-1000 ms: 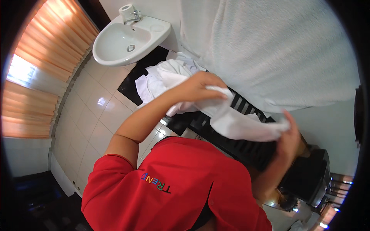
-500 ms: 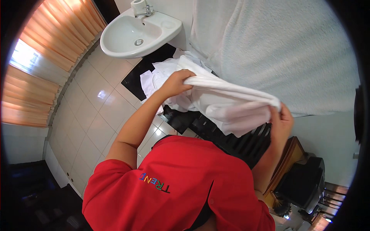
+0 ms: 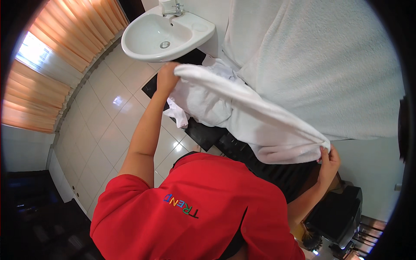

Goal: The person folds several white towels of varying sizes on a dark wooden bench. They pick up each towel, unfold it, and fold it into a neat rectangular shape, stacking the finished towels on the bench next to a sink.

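A white towel (image 3: pixel 255 108) is stretched between my two hands, its upper edge pulled into a thick fold that slants down to the right. My left hand (image 3: pixel 168 77) grips the far left end, near the sink, with its fingers closed and slightly blurred. At the other end my right hand (image 3: pixel 329 158) pinches the corner between thumb and fingers. The towel's lower part hangs loose over a black slatted bench (image 3: pixel 277 177). Under and behind it lies a heap of white cloth (image 3: pixel 177 113), partly covered by the towel.
A white washbasin (image 3: pixel 151 37) with a metal tap (image 3: pixel 177 10) is fixed to the wall ahead. A large white towel or blanket (image 3: pixel 320 69) hangs on the right. Orange curtains (image 3: pixel 78 34) line the left, and a black chair (image 3: pixel 333 212) stands at lower right.
My hands have moved apart: the left up and left, the right slightly down and right. The towel is now spread wider and tauter, and the view has shifted a little.
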The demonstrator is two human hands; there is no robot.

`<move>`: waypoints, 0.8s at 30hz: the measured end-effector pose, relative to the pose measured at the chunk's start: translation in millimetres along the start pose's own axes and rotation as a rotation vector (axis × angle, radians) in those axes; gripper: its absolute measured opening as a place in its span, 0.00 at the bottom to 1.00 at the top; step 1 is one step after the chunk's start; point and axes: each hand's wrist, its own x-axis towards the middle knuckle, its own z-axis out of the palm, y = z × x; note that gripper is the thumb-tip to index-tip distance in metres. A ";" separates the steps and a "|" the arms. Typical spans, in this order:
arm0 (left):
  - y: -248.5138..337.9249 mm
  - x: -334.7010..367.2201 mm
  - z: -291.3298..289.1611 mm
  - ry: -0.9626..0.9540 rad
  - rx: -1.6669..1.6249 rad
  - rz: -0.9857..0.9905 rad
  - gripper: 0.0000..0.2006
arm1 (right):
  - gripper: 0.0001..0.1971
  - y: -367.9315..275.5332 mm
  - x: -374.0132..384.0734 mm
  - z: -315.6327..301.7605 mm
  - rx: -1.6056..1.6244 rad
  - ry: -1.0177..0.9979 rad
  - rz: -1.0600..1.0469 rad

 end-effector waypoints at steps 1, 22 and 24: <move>-22.2 -17.9 10.4 0.004 0.126 0.083 0.09 | 0.10 11.0 -2.0 -3.9 0.022 0.050 0.009; -1.6 -251.5 167.8 -1.286 -0.248 -0.704 0.37 | 0.10 -16.5 -0.3 30.5 0.169 0.247 -0.028; -7.3 -265.2 190.5 -1.091 -0.188 -0.635 0.45 | 0.09 -19.4 1.0 14.5 0.196 0.308 -0.062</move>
